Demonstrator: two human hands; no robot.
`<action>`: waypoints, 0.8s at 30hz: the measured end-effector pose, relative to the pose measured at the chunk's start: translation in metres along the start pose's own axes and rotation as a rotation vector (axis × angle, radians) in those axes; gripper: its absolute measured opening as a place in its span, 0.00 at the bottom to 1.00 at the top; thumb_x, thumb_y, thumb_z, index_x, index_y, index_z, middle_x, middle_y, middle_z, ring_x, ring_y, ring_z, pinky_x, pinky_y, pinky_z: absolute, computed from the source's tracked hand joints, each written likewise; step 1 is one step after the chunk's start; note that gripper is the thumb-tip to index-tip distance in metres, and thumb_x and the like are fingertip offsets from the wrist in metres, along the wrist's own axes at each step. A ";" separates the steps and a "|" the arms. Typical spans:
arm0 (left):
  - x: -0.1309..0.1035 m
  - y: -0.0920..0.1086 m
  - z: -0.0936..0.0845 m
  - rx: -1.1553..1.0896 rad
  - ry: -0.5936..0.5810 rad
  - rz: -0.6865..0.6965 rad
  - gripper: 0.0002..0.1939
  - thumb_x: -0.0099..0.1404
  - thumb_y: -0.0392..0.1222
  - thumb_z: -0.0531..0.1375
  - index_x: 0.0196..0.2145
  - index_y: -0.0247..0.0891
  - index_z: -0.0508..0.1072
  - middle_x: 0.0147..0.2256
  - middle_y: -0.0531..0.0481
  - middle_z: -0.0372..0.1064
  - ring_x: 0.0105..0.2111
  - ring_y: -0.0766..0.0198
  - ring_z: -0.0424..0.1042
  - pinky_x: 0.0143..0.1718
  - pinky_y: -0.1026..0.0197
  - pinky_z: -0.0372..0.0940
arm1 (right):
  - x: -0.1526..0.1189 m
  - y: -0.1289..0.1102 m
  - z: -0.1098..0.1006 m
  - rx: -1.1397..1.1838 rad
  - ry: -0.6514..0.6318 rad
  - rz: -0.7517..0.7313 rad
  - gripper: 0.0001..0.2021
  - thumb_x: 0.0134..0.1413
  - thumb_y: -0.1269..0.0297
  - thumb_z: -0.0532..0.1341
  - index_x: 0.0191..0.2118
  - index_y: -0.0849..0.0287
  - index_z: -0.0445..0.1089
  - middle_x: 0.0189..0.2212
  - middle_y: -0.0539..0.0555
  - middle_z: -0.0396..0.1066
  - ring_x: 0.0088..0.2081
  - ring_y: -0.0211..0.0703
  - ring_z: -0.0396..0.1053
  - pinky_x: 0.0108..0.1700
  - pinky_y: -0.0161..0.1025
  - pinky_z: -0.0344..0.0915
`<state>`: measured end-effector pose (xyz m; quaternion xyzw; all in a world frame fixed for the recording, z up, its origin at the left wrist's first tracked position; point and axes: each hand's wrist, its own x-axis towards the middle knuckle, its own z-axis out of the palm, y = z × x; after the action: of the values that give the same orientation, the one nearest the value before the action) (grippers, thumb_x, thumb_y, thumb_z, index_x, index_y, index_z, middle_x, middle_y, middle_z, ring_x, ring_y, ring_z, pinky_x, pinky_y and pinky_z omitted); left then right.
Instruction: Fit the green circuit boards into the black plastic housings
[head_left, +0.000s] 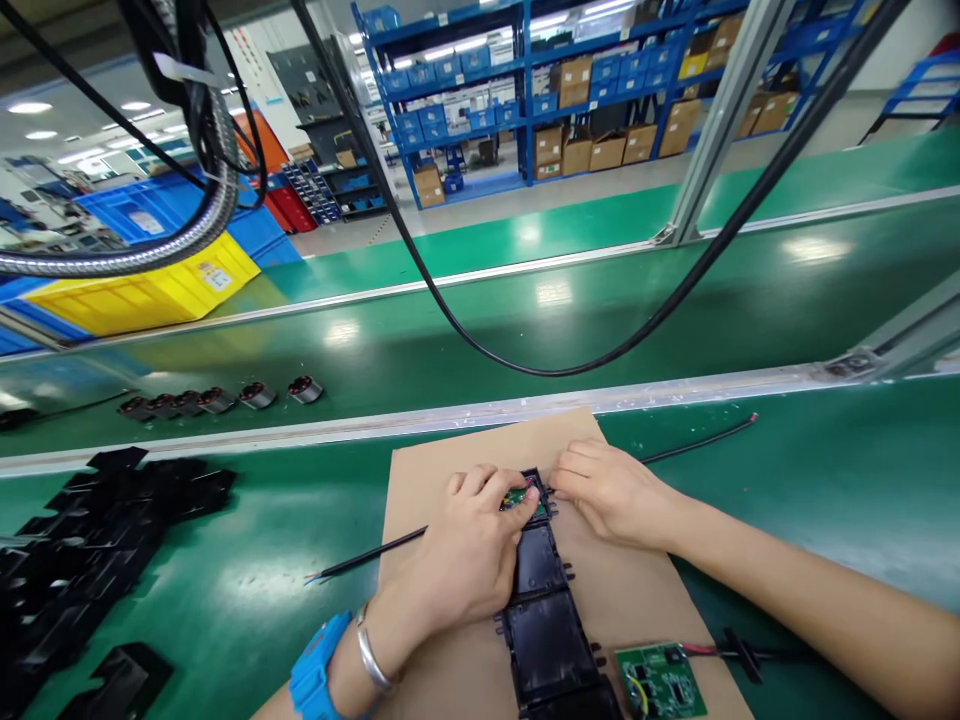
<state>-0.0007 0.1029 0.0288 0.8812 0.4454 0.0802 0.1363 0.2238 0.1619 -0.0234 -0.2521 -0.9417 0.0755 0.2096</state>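
- Cardboard [420, 480]: hard pushing could skid it on the bench [247, 560]; we see no clamp.
- Case [551, 645], on the cardboard: could twist if our 2 hands load it unevenly.
- Left hand [469, 540]: back up, across the case, thumb on the board [514, 497]; we can't tell if pinching.
- Right hand [611, 490]: apart from left, fingers bunched at case edge; grip hidden.
- Right cable [697, 441]: a snag could lift the board.

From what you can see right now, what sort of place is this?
Probably an electronics assembly workshop: a bare circuit board lies on cardboard, and blue shelves beyond hold boxes.
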 end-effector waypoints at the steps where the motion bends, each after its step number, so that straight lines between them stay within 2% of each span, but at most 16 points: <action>1: 0.000 -0.004 0.000 -0.069 0.032 -0.011 0.23 0.61 0.34 0.57 0.55 0.42 0.69 0.53 0.45 0.64 0.53 0.49 0.60 0.53 0.43 0.59 | 0.000 -0.001 -0.001 0.002 0.002 0.001 0.09 0.60 0.74 0.51 0.36 0.62 0.69 0.30 0.55 0.64 0.34 0.44 0.58 0.37 0.40 0.57; 4: 0.005 -0.017 0.004 -0.249 0.151 -0.099 0.20 0.63 0.38 0.60 0.54 0.43 0.70 0.51 0.46 0.66 0.52 0.53 0.62 0.55 0.48 0.59 | 0.001 -0.003 -0.002 0.001 0.011 0.006 0.09 0.59 0.74 0.51 0.35 0.62 0.69 0.30 0.55 0.64 0.34 0.45 0.58 0.37 0.41 0.57; 7: 0.013 -0.025 0.008 -0.298 0.150 -0.174 0.20 0.61 0.36 0.63 0.51 0.44 0.72 0.45 0.48 0.70 0.48 0.55 0.66 0.51 0.51 0.62 | 0.001 -0.003 -0.003 0.006 0.015 0.014 0.09 0.59 0.73 0.52 0.34 0.62 0.69 0.30 0.56 0.65 0.34 0.45 0.58 0.38 0.42 0.57; 12: 0.020 -0.019 0.014 -0.266 0.172 -0.233 0.16 0.57 0.30 0.64 0.44 0.38 0.73 0.42 0.46 0.70 0.46 0.54 0.67 0.51 0.49 0.62 | 0.003 -0.005 -0.002 0.034 -0.004 0.021 0.10 0.60 0.72 0.51 0.36 0.62 0.69 0.31 0.56 0.65 0.34 0.46 0.58 0.38 0.43 0.58; 16: 0.019 -0.016 0.017 -0.276 0.193 -0.237 0.15 0.57 0.30 0.63 0.44 0.38 0.74 0.42 0.46 0.71 0.46 0.53 0.68 0.51 0.48 0.62 | 0.003 -0.006 -0.003 0.045 -0.015 0.028 0.09 0.61 0.72 0.51 0.37 0.62 0.69 0.30 0.56 0.66 0.34 0.46 0.59 0.38 0.43 0.59; 20: 0.014 -0.032 0.008 -0.331 0.178 -0.193 0.19 0.60 0.37 0.64 0.50 0.41 0.72 0.45 0.49 0.73 0.46 0.57 0.70 0.50 0.54 0.65 | 0.003 -0.006 -0.010 0.070 -0.025 0.031 0.08 0.61 0.71 0.53 0.40 0.61 0.69 0.33 0.57 0.68 0.36 0.47 0.62 0.41 0.44 0.61; 22: 0.008 -0.041 -0.001 -0.350 0.196 -0.208 0.19 0.65 0.41 0.61 0.53 0.39 0.69 0.48 0.47 0.72 0.46 0.59 0.71 0.49 0.55 0.66 | 0.004 -0.006 -0.016 0.119 -0.023 0.046 0.08 0.59 0.70 0.55 0.42 0.61 0.69 0.35 0.57 0.69 0.38 0.47 0.63 0.43 0.45 0.62; 24: 0.001 -0.044 -0.008 -0.330 0.237 -0.213 0.15 0.68 0.40 0.56 0.52 0.39 0.70 0.49 0.46 0.70 0.48 0.58 0.69 0.51 0.53 0.64 | 0.005 -0.005 -0.021 0.164 -0.011 0.068 0.09 0.57 0.71 0.56 0.43 0.60 0.68 0.36 0.56 0.70 0.39 0.47 0.64 0.44 0.45 0.62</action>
<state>-0.0355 0.1300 0.0232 0.7795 0.5296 0.2400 0.2331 0.2268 0.1606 -0.0012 -0.2656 -0.9244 0.1609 0.2217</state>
